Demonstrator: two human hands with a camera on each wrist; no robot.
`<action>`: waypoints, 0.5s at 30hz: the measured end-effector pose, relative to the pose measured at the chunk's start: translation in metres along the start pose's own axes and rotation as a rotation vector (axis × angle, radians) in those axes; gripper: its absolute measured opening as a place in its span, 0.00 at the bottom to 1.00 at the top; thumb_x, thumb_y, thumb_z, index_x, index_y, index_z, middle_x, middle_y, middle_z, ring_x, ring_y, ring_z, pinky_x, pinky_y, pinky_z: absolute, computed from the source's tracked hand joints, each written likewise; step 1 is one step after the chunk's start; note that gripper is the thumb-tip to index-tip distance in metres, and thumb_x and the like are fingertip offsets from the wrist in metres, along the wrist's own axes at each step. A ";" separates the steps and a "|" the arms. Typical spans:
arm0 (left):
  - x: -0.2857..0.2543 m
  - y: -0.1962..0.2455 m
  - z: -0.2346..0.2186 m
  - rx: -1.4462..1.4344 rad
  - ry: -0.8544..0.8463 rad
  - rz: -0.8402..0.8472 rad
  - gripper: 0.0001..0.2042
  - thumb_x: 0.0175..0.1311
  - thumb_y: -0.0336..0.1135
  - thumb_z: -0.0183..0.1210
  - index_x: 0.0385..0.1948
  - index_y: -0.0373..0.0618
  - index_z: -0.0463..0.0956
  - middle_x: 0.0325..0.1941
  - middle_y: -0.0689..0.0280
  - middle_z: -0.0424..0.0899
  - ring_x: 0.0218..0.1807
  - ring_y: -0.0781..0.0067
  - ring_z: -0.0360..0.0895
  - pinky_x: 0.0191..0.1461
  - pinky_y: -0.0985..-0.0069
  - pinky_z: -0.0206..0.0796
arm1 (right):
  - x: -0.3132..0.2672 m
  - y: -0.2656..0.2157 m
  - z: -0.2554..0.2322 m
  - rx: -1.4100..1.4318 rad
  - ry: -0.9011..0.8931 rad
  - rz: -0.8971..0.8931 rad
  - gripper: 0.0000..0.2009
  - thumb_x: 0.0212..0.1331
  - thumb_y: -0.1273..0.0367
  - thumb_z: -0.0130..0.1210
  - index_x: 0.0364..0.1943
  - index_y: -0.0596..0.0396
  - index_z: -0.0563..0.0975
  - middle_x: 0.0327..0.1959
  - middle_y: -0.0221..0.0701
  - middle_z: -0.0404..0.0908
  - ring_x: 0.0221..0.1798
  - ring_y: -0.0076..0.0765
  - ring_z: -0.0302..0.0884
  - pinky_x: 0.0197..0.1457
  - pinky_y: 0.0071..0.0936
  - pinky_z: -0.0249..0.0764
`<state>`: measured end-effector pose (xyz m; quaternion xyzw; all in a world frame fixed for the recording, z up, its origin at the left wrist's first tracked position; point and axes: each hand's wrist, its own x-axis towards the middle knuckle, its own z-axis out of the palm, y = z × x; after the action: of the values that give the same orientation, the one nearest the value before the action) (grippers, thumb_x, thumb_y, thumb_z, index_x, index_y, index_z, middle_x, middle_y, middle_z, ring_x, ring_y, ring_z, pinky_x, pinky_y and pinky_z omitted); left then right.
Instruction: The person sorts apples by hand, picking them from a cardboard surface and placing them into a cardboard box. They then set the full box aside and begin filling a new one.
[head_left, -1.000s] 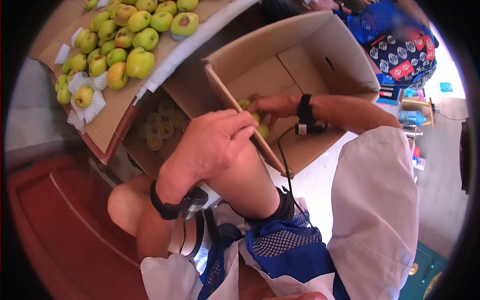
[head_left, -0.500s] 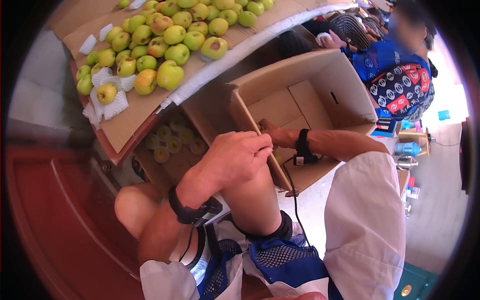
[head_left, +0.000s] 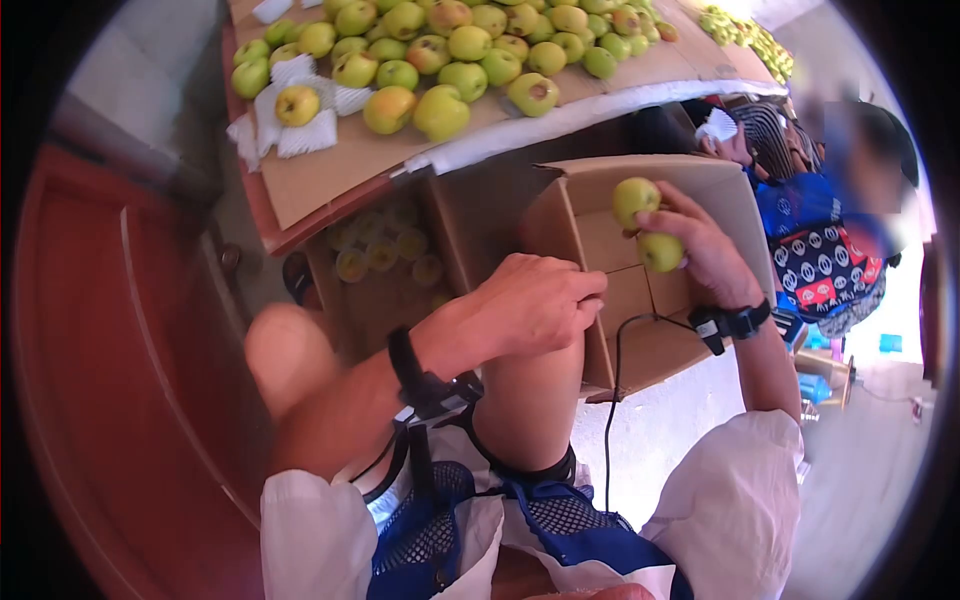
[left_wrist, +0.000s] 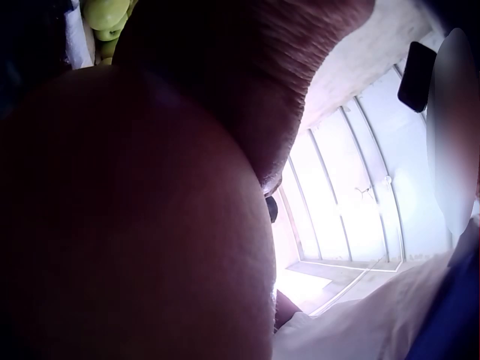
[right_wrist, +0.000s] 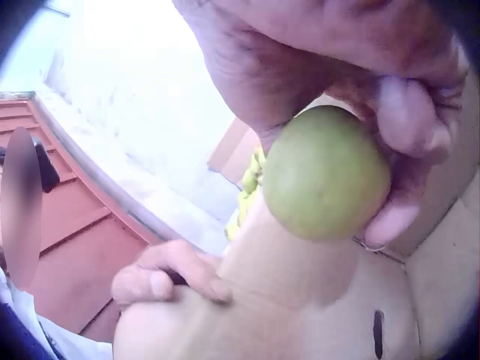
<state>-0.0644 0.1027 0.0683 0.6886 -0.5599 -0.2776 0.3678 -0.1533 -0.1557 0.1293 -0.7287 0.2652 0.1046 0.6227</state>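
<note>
My right hand (head_left: pixel 712 250) holds two green apples, an upper one (head_left: pixel 635 203) and a lower one (head_left: pixel 661 253), above the open cardboard box (head_left: pixel 690 365). The right wrist view has one smooth green apple (right_wrist: pixel 328 172) up close among the fingers; the other does not show there. My left hand (head_left: pixel 540 303) lies over my knee with loosely bent fingers, fingertips right at the box's near rim. In the left wrist view, dark, close skin fills most of the picture and hides the fingers.
A cardboard-covered table (head_left: pixel 325 185) bears many apples, some with brown spots, and white foam nets (head_left: pixel 308 138). Below it another carton (head_left: pixel 385 290) holds several pale round fruits. A cable (head_left: pixel 618 400) hangs from my right wrist. Another person (head_left: pixel 790 205) sits beyond the box.
My right hand has risen from low inside the box and now holds two apples above it. The left hand has stayed by the rim. The head view has swung, showing more of the table.
</note>
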 end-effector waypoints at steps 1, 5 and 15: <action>-0.001 0.000 0.000 -0.003 -0.003 -0.005 0.13 0.77 0.41 0.54 0.49 0.45 0.84 0.45 0.54 0.89 0.53 0.44 0.86 0.58 0.52 0.77 | 0.001 -0.009 0.001 0.020 -0.026 -0.060 0.27 0.71 0.64 0.65 0.71 0.58 0.75 0.58 0.33 0.85 0.55 0.27 0.87 0.50 0.22 0.83; -0.001 -0.002 0.001 -0.004 -0.020 -0.012 0.14 0.78 0.41 0.53 0.51 0.45 0.84 0.46 0.53 0.90 0.54 0.44 0.86 0.59 0.52 0.77 | 0.024 -0.055 0.019 -0.083 -0.052 -0.196 0.30 0.69 0.61 0.67 0.71 0.58 0.75 0.58 0.34 0.85 0.56 0.31 0.87 0.51 0.25 0.83; -0.007 -0.003 -0.001 -0.038 0.005 -0.022 0.16 0.78 0.41 0.51 0.52 0.45 0.86 0.49 0.52 0.91 0.56 0.43 0.86 0.61 0.50 0.77 | 0.157 -0.065 0.085 -1.034 0.147 -0.496 0.38 0.56 0.52 0.69 0.69 0.60 0.75 0.47 0.56 0.89 0.52 0.63 0.88 0.56 0.50 0.81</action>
<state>-0.0633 0.1097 0.0661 0.6884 -0.5460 -0.2903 0.3792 0.0267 -0.1087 0.0914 -0.9840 0.0434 0.0205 0.1716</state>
